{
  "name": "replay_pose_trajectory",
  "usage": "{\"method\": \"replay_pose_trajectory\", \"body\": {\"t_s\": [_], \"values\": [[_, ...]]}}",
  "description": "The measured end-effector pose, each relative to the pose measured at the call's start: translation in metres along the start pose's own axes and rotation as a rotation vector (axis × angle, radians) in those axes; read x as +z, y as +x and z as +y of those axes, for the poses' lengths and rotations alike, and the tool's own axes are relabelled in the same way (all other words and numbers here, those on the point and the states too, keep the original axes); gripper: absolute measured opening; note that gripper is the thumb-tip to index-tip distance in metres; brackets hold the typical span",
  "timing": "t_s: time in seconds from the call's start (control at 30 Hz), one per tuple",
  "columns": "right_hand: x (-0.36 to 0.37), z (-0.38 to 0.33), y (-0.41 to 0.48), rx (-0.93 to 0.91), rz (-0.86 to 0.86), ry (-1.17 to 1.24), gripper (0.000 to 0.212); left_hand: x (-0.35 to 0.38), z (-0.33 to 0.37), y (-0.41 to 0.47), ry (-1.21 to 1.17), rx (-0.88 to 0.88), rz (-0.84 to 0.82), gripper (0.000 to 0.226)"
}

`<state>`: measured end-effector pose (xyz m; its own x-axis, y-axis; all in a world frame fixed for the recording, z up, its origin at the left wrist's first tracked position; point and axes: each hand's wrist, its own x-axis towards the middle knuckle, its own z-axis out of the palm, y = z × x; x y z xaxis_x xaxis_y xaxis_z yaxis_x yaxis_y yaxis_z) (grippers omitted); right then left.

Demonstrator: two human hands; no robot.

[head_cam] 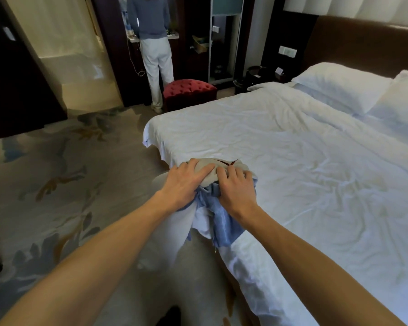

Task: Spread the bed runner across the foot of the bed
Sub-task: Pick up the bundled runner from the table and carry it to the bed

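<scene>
At the foot edge of the bed (pixel 292 161), pressing the bunched runner (pixel 218 215) down with the left hand (pixel 186 182), fingers laid fairly straight across the heap. Gripping its folds with the right hand (pixel 236 187), fingers curled into the cloth. Barely begun, by the look: nothing unfolded, no part of the white sheet covered, blue folds hanging over the edge. Left to do: opening the heap out, drawing it flat and straight across the foot.
</scene>
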<state>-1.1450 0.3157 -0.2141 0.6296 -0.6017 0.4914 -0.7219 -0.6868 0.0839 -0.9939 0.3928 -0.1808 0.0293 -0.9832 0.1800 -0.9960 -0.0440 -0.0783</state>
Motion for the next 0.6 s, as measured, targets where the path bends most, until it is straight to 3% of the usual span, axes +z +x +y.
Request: {"method": "replay_pose_trajectory", "body": {"t_s": [0.33, 0.6], "values": [[0.070, 0.020, 0.129, 0.176, -0.088, -0.084, 0.038, 0.038, -0.090, 0.157, -0.014, 0.168, -0.026, 0.082], [0.106, 0.075, 0.188, 0.357, -0.088, -0.115, 0.039, 0.051, -0.099, 0.278, -0.024, 0.378, -0.006, 0.078]]}}
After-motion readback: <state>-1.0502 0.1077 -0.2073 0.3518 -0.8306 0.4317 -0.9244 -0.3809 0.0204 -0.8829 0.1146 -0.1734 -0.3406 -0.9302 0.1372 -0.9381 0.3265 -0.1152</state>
